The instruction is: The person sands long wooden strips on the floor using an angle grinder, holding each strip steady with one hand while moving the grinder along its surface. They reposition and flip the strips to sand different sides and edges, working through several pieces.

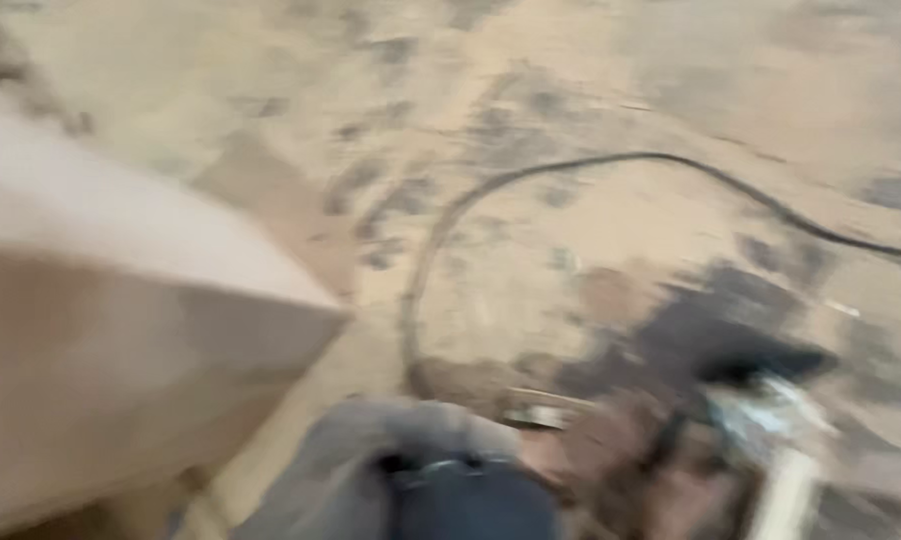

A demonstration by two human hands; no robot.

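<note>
Black cable (531,175) looped across dusty floor (591,80); hands' grip too blurred to tell

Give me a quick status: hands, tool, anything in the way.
Picture badly blurred. One hand at a metal tool; which hand and what grip, unclear. Black cable loops across dusty floor. Wooden block close on the left.

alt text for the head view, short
Blurred look down at a dusty floor where a black cable loops past a pale wooden block on the left. At the bottom edge is a grey sleeve and a dark, metal tool; no hand is clear.
</note>
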